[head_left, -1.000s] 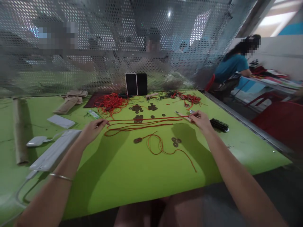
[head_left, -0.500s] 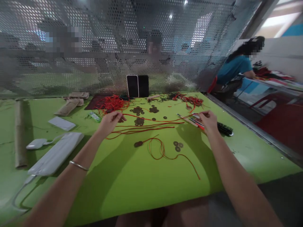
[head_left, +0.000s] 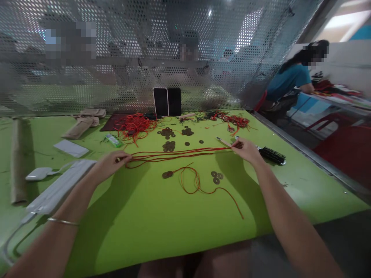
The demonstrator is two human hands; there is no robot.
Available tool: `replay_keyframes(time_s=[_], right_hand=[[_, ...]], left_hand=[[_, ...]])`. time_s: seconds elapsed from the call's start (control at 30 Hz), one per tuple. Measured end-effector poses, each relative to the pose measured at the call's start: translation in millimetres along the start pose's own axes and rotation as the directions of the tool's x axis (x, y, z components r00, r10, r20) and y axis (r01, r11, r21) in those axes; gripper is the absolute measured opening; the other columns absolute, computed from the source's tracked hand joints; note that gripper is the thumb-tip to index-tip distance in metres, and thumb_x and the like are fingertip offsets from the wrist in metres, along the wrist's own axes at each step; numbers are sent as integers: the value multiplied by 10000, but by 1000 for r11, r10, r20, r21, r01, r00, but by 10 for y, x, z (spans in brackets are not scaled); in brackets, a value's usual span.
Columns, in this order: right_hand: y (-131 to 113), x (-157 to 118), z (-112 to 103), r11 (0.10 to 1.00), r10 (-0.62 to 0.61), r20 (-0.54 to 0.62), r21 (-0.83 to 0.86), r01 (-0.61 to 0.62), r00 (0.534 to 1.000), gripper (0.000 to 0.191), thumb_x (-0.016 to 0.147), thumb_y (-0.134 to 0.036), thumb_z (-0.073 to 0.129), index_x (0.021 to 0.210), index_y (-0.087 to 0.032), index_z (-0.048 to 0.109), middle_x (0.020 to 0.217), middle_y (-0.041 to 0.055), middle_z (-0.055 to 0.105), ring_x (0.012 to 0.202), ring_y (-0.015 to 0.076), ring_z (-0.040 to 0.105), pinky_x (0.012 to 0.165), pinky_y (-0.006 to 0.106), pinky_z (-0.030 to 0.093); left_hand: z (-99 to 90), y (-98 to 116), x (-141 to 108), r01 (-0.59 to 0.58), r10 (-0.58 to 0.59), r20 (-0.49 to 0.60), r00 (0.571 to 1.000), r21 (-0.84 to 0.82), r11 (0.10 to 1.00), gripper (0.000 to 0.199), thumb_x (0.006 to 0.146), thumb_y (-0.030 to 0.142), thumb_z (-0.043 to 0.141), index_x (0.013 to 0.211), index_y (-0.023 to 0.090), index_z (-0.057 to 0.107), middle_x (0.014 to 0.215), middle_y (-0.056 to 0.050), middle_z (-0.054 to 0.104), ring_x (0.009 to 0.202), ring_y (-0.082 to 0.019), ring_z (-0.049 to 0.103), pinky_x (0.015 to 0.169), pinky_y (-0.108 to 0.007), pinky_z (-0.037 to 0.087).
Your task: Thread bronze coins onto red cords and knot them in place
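Observation:
Several red cords (head_left: 179, 154) run side by side across the green table (head_left: 150, 216). My left hand (head_left: 114, 164) pinches a cord at their left end, close to the tabletop. At the right end my right hand (head_left: 245, 148) pinches a cord between thumb and fingers. In front of the cords lie two round coins (head_left: 167, 175) with a loose, looped red cord (head_left: 198, 181) running from them. A few holed coins (head_left: 216, 177) sit to its right. Behind the cords are piles of dark coins (head_left: 167, 133).
A tangle of red cord (head_left: 137, 125) lies at the back left, knotted pieces (head_left: 237, 120) at the back right. Two phones (head_left: 160, 101) lean on the perforated screen. A black brush (head_left: 272, 155) is by my right hand, a white power strip (head_left: 60, 185) at left. A person in blue (head_left: 292, 79) sits at right.
Both hands have come down and nearer with the held cord, which now lies along the other cords. My left hand has also moved left, and my right hand slightly left.

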State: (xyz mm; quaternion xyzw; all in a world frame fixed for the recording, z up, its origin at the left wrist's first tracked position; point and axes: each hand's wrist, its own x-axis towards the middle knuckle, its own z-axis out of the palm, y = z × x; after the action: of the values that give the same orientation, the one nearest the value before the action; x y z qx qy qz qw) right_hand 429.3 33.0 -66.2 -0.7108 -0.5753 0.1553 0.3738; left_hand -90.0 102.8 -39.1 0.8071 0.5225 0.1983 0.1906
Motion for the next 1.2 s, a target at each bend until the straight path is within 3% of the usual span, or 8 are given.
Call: replay_keyframes(time_s=[0.1, 0.27, 0.43, 0.77, 1.0, 1.2], right_hand=[[-61, -20, 15, 995, -38, 24, -91, 40, 999, 52, 650, -168, 638, 700, -175, 629, 682, 20, 661, 637, 166, 625, 630, 275, 484], [-67, -31, 26, 977, -68, 55, -196, 78, 996, 222, 698, -180, 625, 912, -189, 686, 732, 22, 692, 661, 175, 647, 638, 282, 490], [-8, -16, -5, 961, -64, 67, -266, 80, 996, 111, 718, -189, 622, 794, -189, 703, 736, 32, 708, 674, 186, 664, 637, 286, 501], [-2, 13, 6, 920, -109, 22, -377, 109, 994, 132, 763, -231, 613, 828, -196, 722, 743, 48, 710, 671, 204, 658, 625, 297, 492], [22, 29, 14, 887, -157, 17, -438, 149, 987, 135, 758, -236, 617, 814, -215, 738, 773, 50, 701, 651, 199, 628, 618, 303, 469], [19, 31, 10, 867, -163, 55, -468, 169, 985, 148, 766, -219, 613, 840, -225, 740, 748, 36, 695, 619, 185, 613, 598, 295, 460]], left_hand=[[12, 21, -25, -3, 4, -27, 1000, 41, 999, 584, 751, 651, 458, 919, 158, 721, 923, -90, 683, 812, -211, 592, 688, -274, 444], [18, 35, -31, 43, -36, -108, 994, 69, 997, 584, 750, 621, 461, 1004, 153, 702, 920, -90, 691, 744, -199, 585, 657, -282, 439], [50, -30, -28, 87, -77, -142, 987, 69, 994, 467, 728, 603, 518, 874, 200, 705, 787, -36, 699, 669, -183, 580, 630, -269, 432], [110, -143, 89, -24, 42, -87, 995, 200, 980, 513, 782, 582, 412, 914, 196, 722, 956, -73, 685, 891, -215, 600, 797, -285, 457], [102, -112, 60, 35, -1, -120, 993, 280, 959, 386, 816, 471, 470, 1010, 214, 682, 919, -50, 689, 795, -191, 609, 711, -265, 452], [94, -140, 28, 5, 46, -144, 988, 332, 943, 324, 815, 397, 475, 948, 205, 699, 970, -63, 674, 912, -220, 595, 816, -300, 436]])
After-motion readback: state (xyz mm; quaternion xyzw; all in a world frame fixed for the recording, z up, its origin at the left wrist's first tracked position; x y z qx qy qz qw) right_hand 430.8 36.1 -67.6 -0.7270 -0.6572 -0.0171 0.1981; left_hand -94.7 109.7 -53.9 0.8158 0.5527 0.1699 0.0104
